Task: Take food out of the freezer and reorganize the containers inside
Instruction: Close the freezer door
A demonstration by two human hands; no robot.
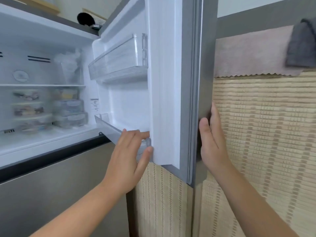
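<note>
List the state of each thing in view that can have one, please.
freezer door: open wide.
upper door bin: fitted on the door, looks empty.
lower door bin: fitted on the door.
left hand: grips the lower door bin's end.
right hand: fingers straight, pressed on the door's outer side.
containers: lids on, stacked inside the freezer.

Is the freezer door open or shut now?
Open: the freezer door is swung wide, showing its inner bins and the stacked containers inside.

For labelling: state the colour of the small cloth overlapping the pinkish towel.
Dark grey cloth, head view.
</note>
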